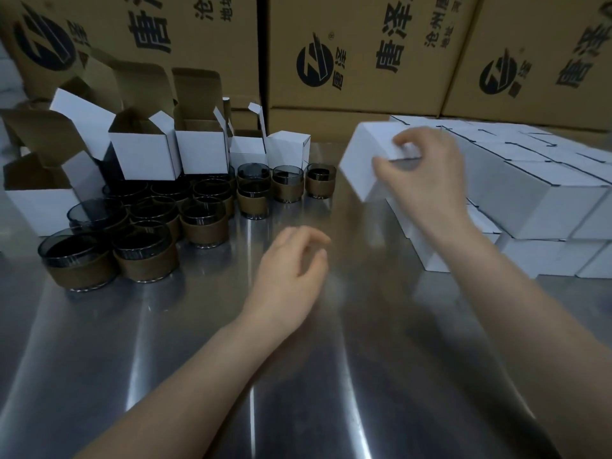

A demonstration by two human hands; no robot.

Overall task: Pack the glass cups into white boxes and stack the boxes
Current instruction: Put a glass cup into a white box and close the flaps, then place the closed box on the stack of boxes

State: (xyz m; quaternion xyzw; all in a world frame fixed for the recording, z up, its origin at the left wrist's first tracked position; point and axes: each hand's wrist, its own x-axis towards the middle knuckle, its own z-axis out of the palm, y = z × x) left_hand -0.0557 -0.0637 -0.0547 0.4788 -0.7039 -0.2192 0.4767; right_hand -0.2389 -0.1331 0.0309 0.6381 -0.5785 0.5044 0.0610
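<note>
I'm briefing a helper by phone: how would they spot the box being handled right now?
Look to the stack of closed white boxes on the right of the steel table. At its left edge, the right hand grips one closed white box. It alone is tilted and lifted, not lying square in the rows.

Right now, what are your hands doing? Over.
Right hand gripping closed white box, tilted beside the box stack. Left hand empty above table. Nothing blocking.

The table (198, 326) is brushed metal, glossy with streaked reflections. At 10 o'clock, cups (203, 223) are smoky glass with matt brown cork-like bands. White boxes (530, 193) at 2 o'clock are matt card; cartons (364, 44) at 12, plain brown corrugated cardboard.
</note>
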